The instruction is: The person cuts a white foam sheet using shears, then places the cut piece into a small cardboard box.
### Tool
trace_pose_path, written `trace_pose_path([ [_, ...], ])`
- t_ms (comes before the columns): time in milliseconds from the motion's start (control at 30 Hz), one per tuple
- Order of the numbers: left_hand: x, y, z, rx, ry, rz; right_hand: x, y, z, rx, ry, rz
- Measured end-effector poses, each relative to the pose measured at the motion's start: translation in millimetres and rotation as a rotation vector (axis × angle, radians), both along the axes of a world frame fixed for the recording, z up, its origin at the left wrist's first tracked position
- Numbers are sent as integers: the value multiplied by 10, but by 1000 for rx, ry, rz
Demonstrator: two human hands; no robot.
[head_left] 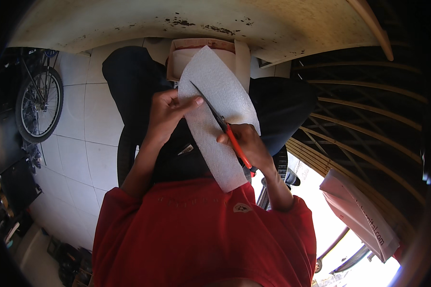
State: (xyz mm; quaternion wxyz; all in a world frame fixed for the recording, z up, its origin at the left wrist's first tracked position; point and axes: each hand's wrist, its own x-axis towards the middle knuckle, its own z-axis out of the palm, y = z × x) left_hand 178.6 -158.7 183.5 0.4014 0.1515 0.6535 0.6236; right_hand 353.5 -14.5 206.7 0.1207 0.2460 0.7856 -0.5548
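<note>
A long white sheet (220,81), thin and finely textured like packing foam, is held up in front of my lap, its far end tapering to a point. My left hand (167,115) pinches its left edge, thumb on top and fingers partly hidden behind. In my right hand (254,146) is a pair of scissors (234,143) with red handles and dark blades. One blade lies across the sheet's upper face, pointing far and left, passing close to my left thumb. I cannot see where the other blade is.
Beyond the sheet stands a pale box (177,52), beneath the overhanging edge of a stained board (129,26). A bicycle wheel (39,105) is at far left on the tiled floor (100,115). To the right are a slatted metal gate (368,112) and a hanging pale bag (354,210).
</note>
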Motion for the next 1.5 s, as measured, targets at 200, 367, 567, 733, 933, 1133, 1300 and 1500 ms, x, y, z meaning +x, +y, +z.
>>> trace_pose_path([
  [200,-4,33,-274,-86,-107,-93,-171,53,-310,-50,-67,46],
  [367,-99,13,-418,-219,-128,-153,-227,70,-550,-57,-98,73],
  [567,-32,23,-794,-122,-34,183,-281,31,-758,-20,-202,80],
  [733,-45,32,-782,-184,-33,16,-239,92,-880,-152,-164,69],
  [933,-75,30,-856,-227,-37,-50,-260,145,-847,-284,-201,0],
  [1133,-72,17,-802,-245,-150,-139,-205,113,-805,-232,-247,29],
  [1300,-4,-46,-605,-102,-366,-258,24,39,-611,-104,-67,-37],
  [1500,86,155,-700,-7,-493,-57,355,132,-210,9,-137,-254],
])
